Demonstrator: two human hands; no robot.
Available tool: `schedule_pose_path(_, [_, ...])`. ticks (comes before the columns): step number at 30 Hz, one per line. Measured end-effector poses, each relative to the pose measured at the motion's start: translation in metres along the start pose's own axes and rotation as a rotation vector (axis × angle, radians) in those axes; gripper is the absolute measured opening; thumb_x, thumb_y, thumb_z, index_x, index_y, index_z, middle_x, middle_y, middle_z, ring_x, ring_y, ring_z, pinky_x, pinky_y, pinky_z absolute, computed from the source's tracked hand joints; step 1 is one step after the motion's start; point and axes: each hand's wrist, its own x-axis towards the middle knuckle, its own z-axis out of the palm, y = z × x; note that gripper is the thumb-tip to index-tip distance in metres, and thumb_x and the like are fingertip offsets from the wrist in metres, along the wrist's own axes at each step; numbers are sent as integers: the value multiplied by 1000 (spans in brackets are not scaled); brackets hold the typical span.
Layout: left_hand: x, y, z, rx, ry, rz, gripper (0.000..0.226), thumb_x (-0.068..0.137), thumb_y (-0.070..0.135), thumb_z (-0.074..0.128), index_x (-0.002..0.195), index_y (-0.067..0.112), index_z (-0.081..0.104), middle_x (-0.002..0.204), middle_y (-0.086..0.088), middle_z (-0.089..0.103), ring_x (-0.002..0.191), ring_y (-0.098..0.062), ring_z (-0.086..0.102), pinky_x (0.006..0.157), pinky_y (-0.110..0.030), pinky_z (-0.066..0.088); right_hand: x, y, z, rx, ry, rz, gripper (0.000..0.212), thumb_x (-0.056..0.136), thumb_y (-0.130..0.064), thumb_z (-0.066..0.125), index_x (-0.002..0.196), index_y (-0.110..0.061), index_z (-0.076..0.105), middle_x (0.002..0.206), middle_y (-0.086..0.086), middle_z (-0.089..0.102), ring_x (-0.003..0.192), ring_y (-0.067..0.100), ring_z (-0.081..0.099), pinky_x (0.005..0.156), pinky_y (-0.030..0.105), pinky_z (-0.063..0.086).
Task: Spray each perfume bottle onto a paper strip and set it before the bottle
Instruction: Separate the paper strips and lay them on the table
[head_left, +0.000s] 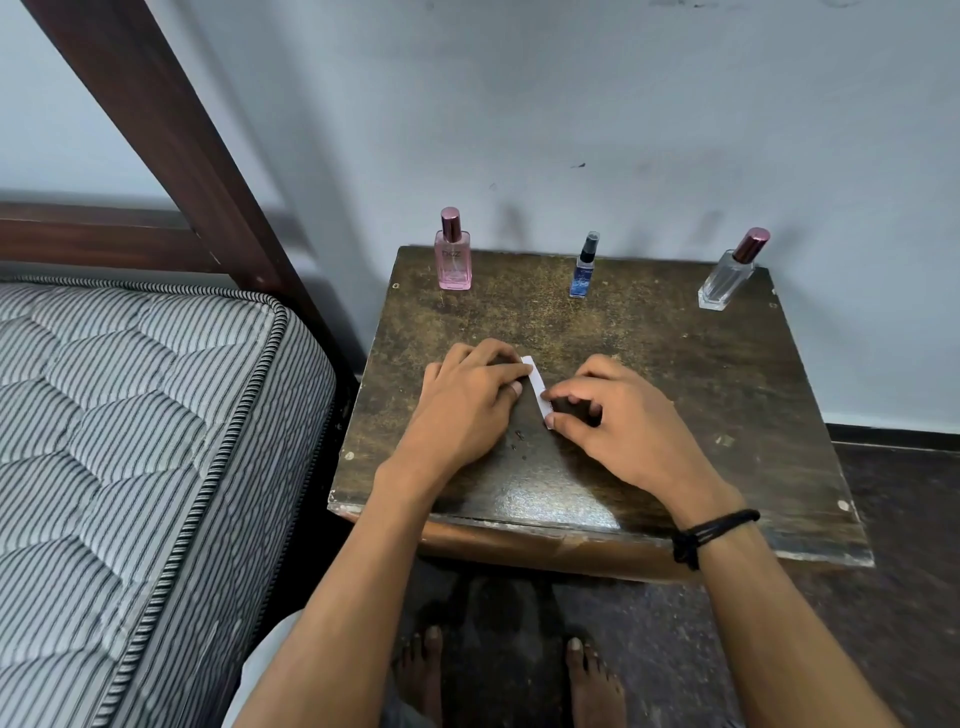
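1. While no strip yet lies before any bottle, the paper strip (537, 389) lies flat at mid-counter (675, 389), between both hands.
2. The left hand (467, 395) has its grip spread, fingertips pressing the strip's far end. The right hand (613, 410) has its grip pinching the near end.
3. The pink perfume bottle (453, 260), blue spray bottle (584, 270) and clear perfume bottle (730, 278) stand upright along the far edge, well apart from the strip. Judged: all three sprays and placements remain.
4. The pink label reads roughly "noz", uncertain; the blue label is illegible.
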Motion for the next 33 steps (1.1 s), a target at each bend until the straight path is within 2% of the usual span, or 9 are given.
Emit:
schedule_pose_path(11, [-1,0,-1,-40,22,11,29,101,29,54,126,36,68,129,19,53,118,-14,40,90,-33,26,-1,-2,1,-8,16,-6,26,95,-34,73,119,-28,76,103,-10,55,85,8,50,77,34,51])
schedule_pose_path(16, [-2,4,1,-16,33,-6,30,100,36,55,127,36,67,129,20,51,119,-13,39,91,-33,26,-1,-1,2,-13,12,-17,28,94,-37,73,121,-28,76,101,-10,54,83,8,48,74,30,46])
schedule_pose_path(20, [-2,5,2,-19,51,-28,31,98,44,57,125,35,68,127,20,53,118,-13,40,90,-33,26,-1,-2,-4,84,-10,-3,33,96,-33,72,129,-35,71,100,-11,55,82,8,53,75,30,49])
schedule_pose_path(23, [-1,8,2,-6,80,-52,34,93,48,63,122,33,70,127,20,56,117,-14,43,90,-32,28,0,0,-8,199,87,48,27,95,-28,73,121,-36,75,96,-13,59,83,7,61,75,24,49])
schedule_pose_path(27, [-1,10,4,8,118,-74,32,90,47,67,116,30,73,126,20,59,117,-15,46,92,-35,32,0,2,-9,247,182,114,16,94,-23,75,107,-30,79,91,-15,63,82,7,61,72,11,43])
schedule_pose_path(33, [0,4,4,-53,156,-76,24,89,35,71,110,27,76,121,18,65,112,-18,52,87,-34,36,0,-2,-8,223,161,141,13,95,-26,74,103,-34,78,91,-16,65,82,6,61,70,12,42])
